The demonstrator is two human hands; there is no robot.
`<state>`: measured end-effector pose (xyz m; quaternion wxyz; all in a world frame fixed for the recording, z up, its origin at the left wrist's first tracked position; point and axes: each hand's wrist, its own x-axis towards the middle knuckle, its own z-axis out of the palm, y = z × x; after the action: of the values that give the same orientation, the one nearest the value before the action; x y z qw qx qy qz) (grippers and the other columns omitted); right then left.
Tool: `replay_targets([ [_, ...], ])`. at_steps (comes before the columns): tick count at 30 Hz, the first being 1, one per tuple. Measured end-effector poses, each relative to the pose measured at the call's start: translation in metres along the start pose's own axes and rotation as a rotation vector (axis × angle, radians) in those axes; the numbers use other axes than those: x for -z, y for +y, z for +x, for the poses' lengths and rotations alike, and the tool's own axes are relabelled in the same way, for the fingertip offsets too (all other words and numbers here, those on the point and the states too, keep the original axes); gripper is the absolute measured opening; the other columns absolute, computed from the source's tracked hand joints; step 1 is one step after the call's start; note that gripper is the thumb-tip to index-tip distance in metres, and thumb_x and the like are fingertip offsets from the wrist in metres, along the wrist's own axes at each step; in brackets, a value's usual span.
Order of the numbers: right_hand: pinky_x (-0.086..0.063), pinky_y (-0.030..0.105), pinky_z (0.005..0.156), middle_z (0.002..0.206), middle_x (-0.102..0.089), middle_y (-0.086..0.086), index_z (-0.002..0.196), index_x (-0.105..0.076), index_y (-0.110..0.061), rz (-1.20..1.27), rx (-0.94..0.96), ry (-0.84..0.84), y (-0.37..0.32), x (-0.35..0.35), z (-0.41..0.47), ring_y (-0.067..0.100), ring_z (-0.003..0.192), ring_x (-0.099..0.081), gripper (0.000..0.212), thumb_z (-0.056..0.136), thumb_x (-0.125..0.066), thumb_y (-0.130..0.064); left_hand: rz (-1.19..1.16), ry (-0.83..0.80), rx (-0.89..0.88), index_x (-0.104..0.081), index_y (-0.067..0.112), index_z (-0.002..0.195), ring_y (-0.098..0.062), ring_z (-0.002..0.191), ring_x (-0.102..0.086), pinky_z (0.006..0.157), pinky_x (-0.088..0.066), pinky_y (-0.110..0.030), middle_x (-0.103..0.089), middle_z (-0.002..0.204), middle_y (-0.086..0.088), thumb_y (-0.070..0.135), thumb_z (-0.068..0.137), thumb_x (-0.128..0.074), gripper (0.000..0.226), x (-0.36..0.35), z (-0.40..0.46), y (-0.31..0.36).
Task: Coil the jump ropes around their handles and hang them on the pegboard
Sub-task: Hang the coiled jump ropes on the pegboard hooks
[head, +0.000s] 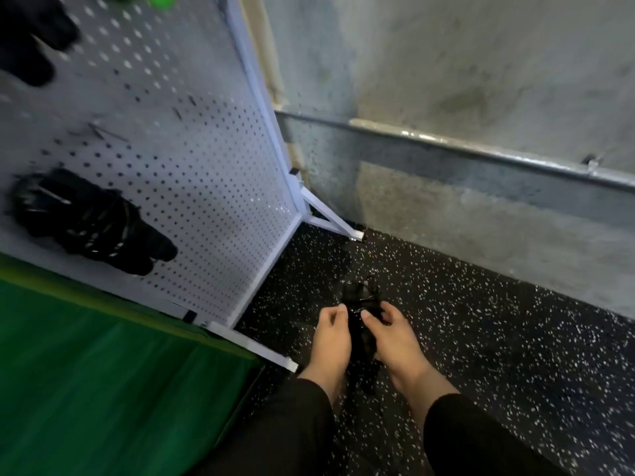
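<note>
A black jump rope bundle point(360, 304), its rope wound around the handles, sits between my two hands low in the middle of the view. My left hand point(330, 338) grips it from the left and my right hand point(391, 338) grips it from the right. The white pegboard point(192, 159) stands tilted at the left. A coiled black jump rope point(92, 221) hangs on its lower left part. Another black bundle point(31, 39) hangs at the board's top left, partly cut off by the frame.
The pegboard's white metal feet point(254, 345) stick out over the black speckled floor point(481, 331). A green mat point(103, 365) lies at the lower left. A grey concrete wall point(464, 80) with a metal pipe point(446, 142) runs behind.
</note>
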<state>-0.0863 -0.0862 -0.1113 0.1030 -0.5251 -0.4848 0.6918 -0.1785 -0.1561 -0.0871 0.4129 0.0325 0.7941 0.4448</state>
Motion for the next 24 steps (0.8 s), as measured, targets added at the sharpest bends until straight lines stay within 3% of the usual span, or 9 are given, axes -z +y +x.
replay_targets([
  [3,-0.055,0.041,0.098,0.128,-0.063,-0.004,0.132,-0.06,-0.029,0.034,0.139,0.051,-0.052,-0.006,-0.017,0.014,0.111,-0.065,0.041,0.093,-0.07,-0.037,-0.038,0.068,-0.161,-0.066,0.013,0.101,-0.026,0.093,-0.066,0.088,-0.053,-0.042,-0.07,0.095,-0.007,0.04,0.107,-0.043,0.036,0.014,-0.019,0.045],
  [7,-0.049,0.017,0.077,0.118,-0.066,-0.005,0.127,-0.058,-0.025,-0.009,0.357,0.021,-0.134,-0.022,-0.059,0.005,0.102,-0.063,0.036,0.094,-0.07,-0.036,-0.055,0.207,-0.307,-0.061,0.011,0.091,-0.025,0.085,-0.064,0.08,-0.051,-0.039,-0.066,0.085,-0.004,0.035,0.105,-0.05,0.031,0.04,-0.058,0.113],
  [9,-0.044,0.005,0.063,0.106,-0.062,-0.012,0.122,-0.054,-0.027,-0.032,0.444,0.013,-0.176,-0.029,-0.088,-0.003,0.092,-0.058,0.033,0.094,-0.071,-0.032,-0.164,0.247,-0.312,-0.053,0.017,0.094,-0.025,0.085,-0.064,0.081,-0.053,-0.041,-0.065,0.088,-0.004,0.038,0.102,-0.055,0.023,0.053,-0.083,0.147],
  [11,-0.042,0.002,0.059,0.1,-0.06,-0.016,0.12,-0.055,-0.025,-0.037,0.543,0.023,-0.213,-0.032,-0.111,-0.006,0.086,-0.056,0.032,0.092,-0.072,-0.027,-0.323,0.216,-0.317,-0.048,0.024,0.107,-0.023,0.088,-0.066,0.084,-0.056,-0.042,-0.066,0.098,-0.007,0.041,0.096,-0.06,0.024,0.068,-0.11,0.179],
  [14,-0.052,0.018,0.074,0.107,-0.065,-0.012,0.122,-0.059,-0.024,-0.074,0.648,-0.022,-0.257,-0.041,-0.144,0.004,0.092,-0.066,0.036,0.09,-0.074,-0.028,-0.441,0.113,-0.342,-0.05,0.031,0.128,-0.022,0.099,-0.067,0.093,-0.057,-0.046,-0.068,0.113,-0.007,0.04,0.087,-0.056,0.043,0.097,-0.145,0.217],
  [17,-0.054,0.038,0.093,0.117,-0.062,-0.016,0.125,-0.058,-0.032,-0.205,0.727,-0.077,-0.277,-0.052,-0.165,0.013,0.105,-0.067,0.041,0.088,-0.075,-0.028,-0.632,0.032,-0.301,-0.066,0.018,0.11,-0.021,0.088,-0.065,0.076,-0.053,-0.037,-0.07,0.098,-0.007,0.016,0.097,-0.048,0.023,0.125,-0.176,0.235],
  [20,-0.05,0.037,0.103,0.123,-0.063,-0.007,0.128,-0.058,-0.031,-0.33,0.768,-0.137,-0.277,-0.063,-0.17,0.011,0.112,-0.063,0.042,0.089,-0.074,-0.025,-0.757,0.03,-0.19,-0.068,0.014,0.103,-0.028,0.095,-0.066,0.079,-0.057,-0.041,-0.07,0.095,-0.01,0.017,0.098,-0.047,0.022,0.148,-0.188,0.227],
  [22,-0.048,0.031,0.102,0.121,-0.066,-0.007,0.13,-0.059,-0.032,-0.45,0.774,-0.181,-0.269,-0.07,-0.167,0.009,0.112,-0.062,0.042,0.09,-0.073,-0.026,-0.811,0.06,-0.139,-0.066,0.014,0.103,-0.034,0.102,-0.067,0.088,-0.056,-0.048,-0.069,0.098,-0.013,0.018,0.1,-0.045,0.022,0.158,-0.188,0.217],
  [24,-0.048,0.028,0.1,0.118,-0.067,-0.008,0.131,-0.058,-0.033,-0.517,0.762,-0.241,-0.26,-0.078,-0.162,0.007,0.11,-0.063,0.04,0.093,-0.07,-0.026,-0.843,0.11,-0.092,-0.063,0.016,0.102,-0.036,0.1,-0.067,0.085,-0.056,-0.049,-0.067,0.097,-0.013,0.018,0.101,-0.042,0.021,0.163,-0.184,0.21],
])
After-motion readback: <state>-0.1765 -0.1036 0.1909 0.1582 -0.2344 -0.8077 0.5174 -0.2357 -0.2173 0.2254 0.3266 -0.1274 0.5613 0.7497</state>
